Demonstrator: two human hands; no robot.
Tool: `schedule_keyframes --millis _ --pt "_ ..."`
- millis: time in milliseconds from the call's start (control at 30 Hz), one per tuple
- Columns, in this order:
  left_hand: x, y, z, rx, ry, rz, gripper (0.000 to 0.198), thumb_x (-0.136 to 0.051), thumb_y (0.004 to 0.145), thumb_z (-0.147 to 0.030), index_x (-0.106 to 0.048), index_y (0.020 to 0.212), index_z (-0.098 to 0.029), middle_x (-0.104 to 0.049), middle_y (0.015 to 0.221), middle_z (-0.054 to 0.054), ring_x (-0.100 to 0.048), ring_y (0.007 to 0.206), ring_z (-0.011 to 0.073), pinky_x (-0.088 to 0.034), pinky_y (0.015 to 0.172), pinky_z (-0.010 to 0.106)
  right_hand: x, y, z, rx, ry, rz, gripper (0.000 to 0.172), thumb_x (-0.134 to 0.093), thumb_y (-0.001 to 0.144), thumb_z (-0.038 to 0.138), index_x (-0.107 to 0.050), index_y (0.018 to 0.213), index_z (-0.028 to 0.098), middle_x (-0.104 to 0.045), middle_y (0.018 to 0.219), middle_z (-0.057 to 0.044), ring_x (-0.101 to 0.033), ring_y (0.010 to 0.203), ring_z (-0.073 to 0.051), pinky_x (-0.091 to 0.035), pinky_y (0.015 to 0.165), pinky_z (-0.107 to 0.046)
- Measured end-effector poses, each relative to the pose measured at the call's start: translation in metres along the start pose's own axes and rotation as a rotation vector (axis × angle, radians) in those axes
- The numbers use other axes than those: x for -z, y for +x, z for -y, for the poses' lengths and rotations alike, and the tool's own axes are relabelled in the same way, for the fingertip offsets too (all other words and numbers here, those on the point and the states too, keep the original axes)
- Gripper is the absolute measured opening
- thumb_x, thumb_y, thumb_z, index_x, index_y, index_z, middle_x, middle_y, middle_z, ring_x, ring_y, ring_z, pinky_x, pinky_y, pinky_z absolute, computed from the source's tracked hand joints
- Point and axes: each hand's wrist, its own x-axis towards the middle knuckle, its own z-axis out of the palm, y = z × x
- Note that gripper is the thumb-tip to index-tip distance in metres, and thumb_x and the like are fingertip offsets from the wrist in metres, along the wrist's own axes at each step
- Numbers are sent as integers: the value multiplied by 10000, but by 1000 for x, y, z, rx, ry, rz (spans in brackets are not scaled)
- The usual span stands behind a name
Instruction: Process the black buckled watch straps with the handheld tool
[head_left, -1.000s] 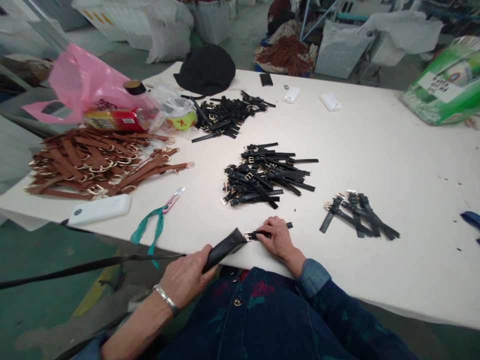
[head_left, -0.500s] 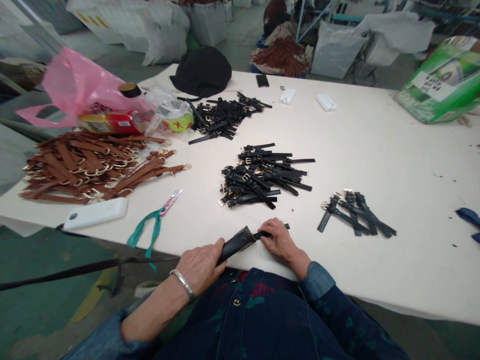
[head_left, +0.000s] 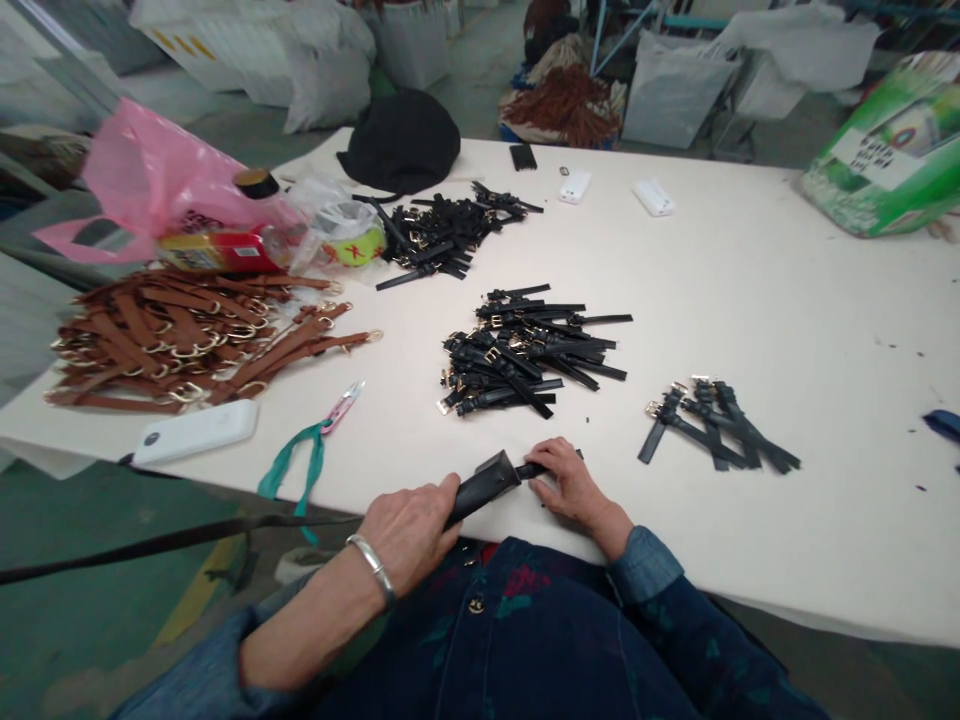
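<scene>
My left hand [head_left: 412, 530], with a silver bangle at the wrist, is wrapped round a black handheld tool [head_left: 486, 490] whose exact kind I cannot make out. A long dark strap or cord [head_left: 187, 535] runs leftward from behind that hand. At the tool's front end, my right hand [head_left: 566, 482] pinches a short black strap [head_left: 531, 469] against the white table, partly hidden by the fingers. Beyond the hands lies a heap of black buckle straps [head_left: 525, 350]. Several more black straps [head_left: 716, 425] are spread to the right.
Brown buckle straps [head_left: 165, 330] pile up at the left, near a white power bank [head_left: 196, 432] and pink thread snips [head_left: 341, 408] with a green ribbon. Farther back are a pink bag [head_left: 150, 180], a black cap [head_left: 405, 140] and more black straps [head_left: 442, 230]. A green bag [head_left: 892, 150] stands right.
Both hands, the tool and the strap sit slightly farther right in view. The grips look the same; the view itself has shifted a little.
</scene>
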Motion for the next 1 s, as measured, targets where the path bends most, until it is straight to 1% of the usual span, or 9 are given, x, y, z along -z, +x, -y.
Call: schedule_keyframes --millis 167,300,367,500,600,667,800,900,1000 --pt "-5 24 -19 4 1 -15 233 -400 781 -301 -460 981 -199 -658 832 94 -630 768 275 -466 628 378 1 0 -1 7 12 -7 331 -552 677 125 -585 998 199 -555 1007 -78 -476 952 -223 -398 849 -418" --pt "-8 30 -15 24 -9 -27 250 -414 777 -332 -463 986 -204 -658 834 88 -628 780 260 -460 643 357 1 0 0 8 2 -10 324 -546 691 126 -581 1005 203 -555 1013 -80 -481 957 -224 -404 847 -421" --pt "-12 28 -6 57 -14 -33 277 -398 790 -359 -452 1013 -205 -657 841 86 -627 786 251 -456 644 345 2 1 0 6 -6 -8 292 -570 701 154 -585 989 203 -559 1009 -76 -486 949 -219 -406 844 -411" --pt "-20 22 17 146 -20 -32 314 -370 799 -402 -436 1032 -203 -653 838 99 -628 773 262 -448 613 343 1 2 1 -10 -29 -1 163 -603 733 221 -600 895 206 -569 987 -66 -495 922 -204 -408 821 -379" --pt "-25 14 31 163 -35 -16 294 -390 786 -416 -446 997 -220 -656 816 86 -630 762 258 -440 615 333 0 1 5 -25 -59 1 128 -608 735 217 -583 858 199 -573 972 -67 -494 907 -208 -397 796 -377" --pt "-27 7 36 158 -50 -12 281 -382 791 -423 -448 982 -229 -655 798 73 -629 765 247 -436 624 323 -1 -3 9 -27 -84 11 125 -608 733 198 -567 851 192 -585 918 -61 -499 870 -206 -383 781 -377" --pt "-26 -4 37 136 -75 -41 275 -365 802 -439 -447 962 -232 -643 744 61 -624 727 241 -418 599 311 -4 -15 14 -29 -138 8 33 -557 788 199 -559 817 183 -587 777 -52 -500 789 -197 -353 753 -377" --pt "-24 -9 31 83 -86 -44 261 -359 806 -438 -451 949 -240 -640 730 50 -623 693 235 -411 582 306 -5 -24 13 -9 -153 4 49 -542 812 227 -568 811 186 -601 809 -60 -507 801 -193 -348 751 -368" --pt "-25 -11 24 26 -93 -6 256 -369 800 -422 -459 958 -241 -650 773 54 -625 727 237 -425 612 316 -4 -30 11 43 -148 -1 75 -543 822 260 -586 829 199 -612 874 -60 -520 820 -182 -364 744 -351"
